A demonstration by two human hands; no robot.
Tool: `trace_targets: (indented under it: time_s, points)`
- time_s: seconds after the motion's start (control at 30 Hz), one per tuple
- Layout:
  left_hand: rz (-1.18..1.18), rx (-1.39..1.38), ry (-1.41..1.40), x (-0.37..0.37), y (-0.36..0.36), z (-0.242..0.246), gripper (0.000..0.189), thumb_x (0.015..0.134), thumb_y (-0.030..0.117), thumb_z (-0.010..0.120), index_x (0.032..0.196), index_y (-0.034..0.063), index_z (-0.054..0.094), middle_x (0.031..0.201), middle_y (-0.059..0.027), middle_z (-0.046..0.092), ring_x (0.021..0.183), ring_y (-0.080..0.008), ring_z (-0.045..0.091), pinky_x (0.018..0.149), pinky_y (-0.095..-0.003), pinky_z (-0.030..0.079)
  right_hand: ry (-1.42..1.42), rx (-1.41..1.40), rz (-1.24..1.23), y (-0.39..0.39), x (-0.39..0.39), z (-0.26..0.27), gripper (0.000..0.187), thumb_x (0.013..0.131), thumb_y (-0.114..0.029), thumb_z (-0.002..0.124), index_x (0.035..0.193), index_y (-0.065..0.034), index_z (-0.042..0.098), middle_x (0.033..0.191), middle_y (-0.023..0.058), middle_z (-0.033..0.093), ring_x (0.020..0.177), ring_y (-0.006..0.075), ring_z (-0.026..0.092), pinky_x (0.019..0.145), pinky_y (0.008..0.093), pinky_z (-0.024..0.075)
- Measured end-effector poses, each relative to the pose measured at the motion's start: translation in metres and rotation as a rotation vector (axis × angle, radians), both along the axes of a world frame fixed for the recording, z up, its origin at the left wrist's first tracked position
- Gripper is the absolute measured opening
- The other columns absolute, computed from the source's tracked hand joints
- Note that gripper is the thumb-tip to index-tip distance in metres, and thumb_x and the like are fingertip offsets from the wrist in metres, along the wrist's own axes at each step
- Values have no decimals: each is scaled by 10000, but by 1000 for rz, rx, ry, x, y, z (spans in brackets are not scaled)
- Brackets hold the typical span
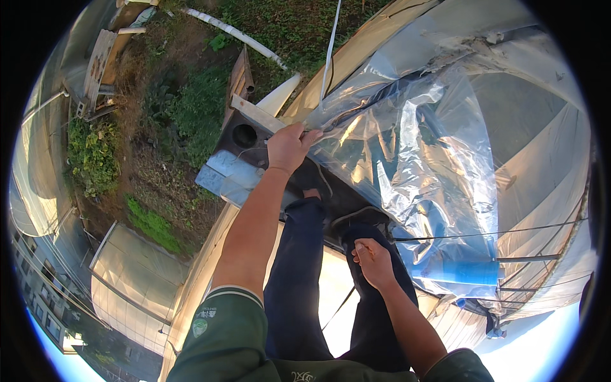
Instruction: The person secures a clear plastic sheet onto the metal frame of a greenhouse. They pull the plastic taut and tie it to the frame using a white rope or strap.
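My left hand (291, 145) is closed on the near edge of a clear plastic film (410, 162), beside a white cord (329, 52) that rises from that edge. The film lies crumpled to the right, its far part wound in a blue-looking roll (458, 273). My right hand (374, 262) is curled above my right knee; whether it holds something small cannot be told. Below my left hand runs a dark metal gutter (343, 191) with a round hole (244, 135) near its end. My feet are in or on this gutter, mostly hidden by my trouser legs.
A bent galvanized metal sheet (224, 174) juts out left of the gutter. Greenhouse film roofs slope off on both sides. Far below on the left lie planted ground (191, 114) and a smaller tunnel greenhouse (138, 281). A dark wire (444, 237) crosses the film at the right.
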State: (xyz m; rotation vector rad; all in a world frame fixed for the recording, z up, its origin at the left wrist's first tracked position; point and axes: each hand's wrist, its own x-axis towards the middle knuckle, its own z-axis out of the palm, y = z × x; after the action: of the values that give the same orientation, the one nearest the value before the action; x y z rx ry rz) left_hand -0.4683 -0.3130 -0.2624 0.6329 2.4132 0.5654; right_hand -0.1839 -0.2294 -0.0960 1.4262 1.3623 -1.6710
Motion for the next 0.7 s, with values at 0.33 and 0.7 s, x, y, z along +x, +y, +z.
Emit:
trace_targets:
  time_s: [0.33,0.7]
  points:
    - [-92,-84,-33,-15,1,-1,561,815,600,670,682,67,563,610,-105,595,616,-331,606,573,-431,479,-107,-116,-102,-23,56,-11,216,970,-157,561,1053,23,647,816,95,679,713,142,652,664,272,525]
    - [531,205,-84,63,5,-17,394,947,412,603,881,24,615,861,-189,688,803,-386,653,725,-433,515,-84,-195,-213,-27,44,-14,243,976,-176,567,1073,33,643,787,94,670,651,143,636,616,272,518]
